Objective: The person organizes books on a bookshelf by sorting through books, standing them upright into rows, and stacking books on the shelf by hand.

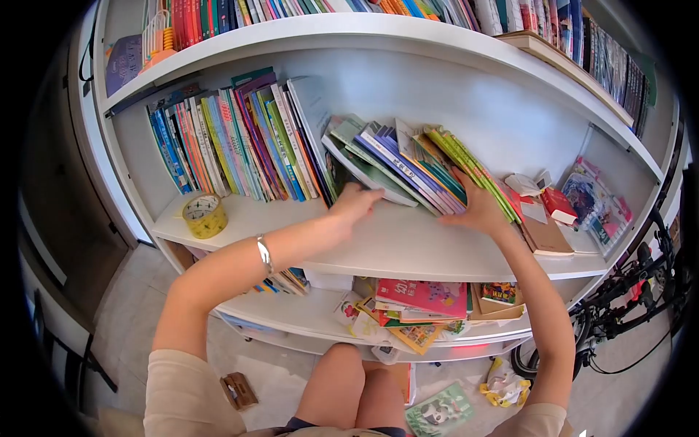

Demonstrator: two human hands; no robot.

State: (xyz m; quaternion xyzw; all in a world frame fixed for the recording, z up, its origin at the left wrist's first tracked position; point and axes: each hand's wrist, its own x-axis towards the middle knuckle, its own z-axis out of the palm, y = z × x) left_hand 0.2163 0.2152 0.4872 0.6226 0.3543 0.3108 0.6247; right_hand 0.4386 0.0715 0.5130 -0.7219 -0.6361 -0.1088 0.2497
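A bundle of thin books (400,164) leans to the left on the middle shelf, between my two hands. My left hand (354,207) is at the bundle's lower left, thumb along the bottom edge of a white-covered book (371,176) and fingers partly hidden behind it. On the other side, my right hand (478,206) grips the bundle, with its thumb low in front and its fingers against green-and-teal books. Yellow-green books (473,169) lean just beyond the right hand. To the left stands a row of upright books (237,142).
A yellow tape roll (204,216) sits at the shelf's left front. A brown notebook (546,234), a red box (559,206) and clear plastic bags (595,200) lie at right. Below is a messy book pile (422,297). A bicycle (626,298) stands at right.
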